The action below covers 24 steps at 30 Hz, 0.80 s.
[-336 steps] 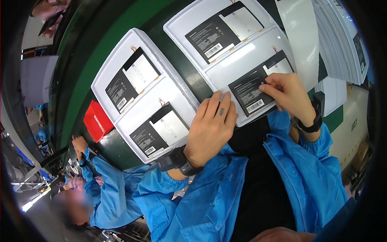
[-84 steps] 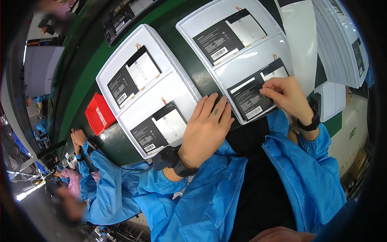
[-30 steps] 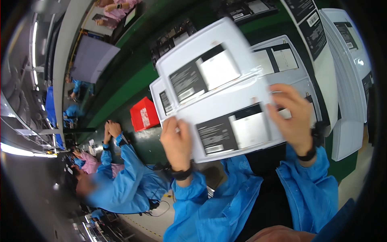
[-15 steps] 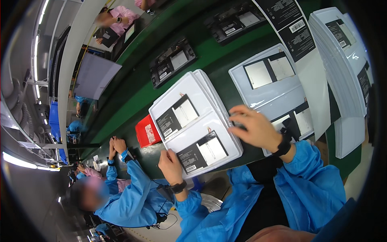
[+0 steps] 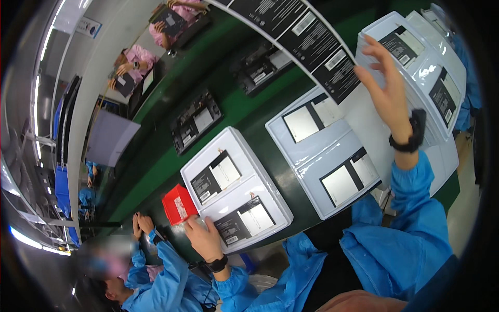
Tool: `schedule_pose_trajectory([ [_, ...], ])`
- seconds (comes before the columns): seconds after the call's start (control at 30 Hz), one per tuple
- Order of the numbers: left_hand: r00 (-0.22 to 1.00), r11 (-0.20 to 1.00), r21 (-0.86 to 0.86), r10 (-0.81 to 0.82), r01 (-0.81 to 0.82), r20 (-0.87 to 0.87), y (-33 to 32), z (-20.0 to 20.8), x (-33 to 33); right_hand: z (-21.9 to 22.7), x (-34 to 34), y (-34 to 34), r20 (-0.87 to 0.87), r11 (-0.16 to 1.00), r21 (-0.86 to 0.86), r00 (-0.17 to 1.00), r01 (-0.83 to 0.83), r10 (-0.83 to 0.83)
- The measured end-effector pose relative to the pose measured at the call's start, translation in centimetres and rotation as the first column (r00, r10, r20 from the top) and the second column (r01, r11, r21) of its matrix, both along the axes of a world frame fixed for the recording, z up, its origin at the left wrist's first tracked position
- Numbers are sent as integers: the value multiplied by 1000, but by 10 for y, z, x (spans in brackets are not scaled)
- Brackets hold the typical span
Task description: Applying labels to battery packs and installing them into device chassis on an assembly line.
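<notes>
Two flat batteries lie in a white tray beside your left hand, fingers loosely parted; your right hand hovers, fingers spread, near stacked trays.

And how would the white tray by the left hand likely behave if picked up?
The tray probably feels light, as it looks like a thin molded shell. Its raised rim and middle ridge likely keep it fairly stiff. The flat packs show no fastening, so they might slide if it tilts.
</notes>
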<state>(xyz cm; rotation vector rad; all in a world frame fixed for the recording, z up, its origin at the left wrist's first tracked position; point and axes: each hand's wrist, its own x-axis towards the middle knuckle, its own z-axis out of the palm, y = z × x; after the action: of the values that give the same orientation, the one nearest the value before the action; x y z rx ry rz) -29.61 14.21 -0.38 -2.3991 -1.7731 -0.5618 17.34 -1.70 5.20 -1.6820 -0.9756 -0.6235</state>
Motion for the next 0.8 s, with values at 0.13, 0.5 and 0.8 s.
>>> schedule_pose_trajectory([
  [0.13,707,789,-149,-428,596,563,-1,56,113,6,30,11,-405,924,150,831,-351,381],
  [0.5,-3,51,-14,325,999,946,-17,95,321,44,-28,-1,-468,916,60,799,-398,378],
  [0.8,17,77,-38,258,996,966,-26,103,316,61,-19,-12,-273,885,-76,863,-460,425],
])
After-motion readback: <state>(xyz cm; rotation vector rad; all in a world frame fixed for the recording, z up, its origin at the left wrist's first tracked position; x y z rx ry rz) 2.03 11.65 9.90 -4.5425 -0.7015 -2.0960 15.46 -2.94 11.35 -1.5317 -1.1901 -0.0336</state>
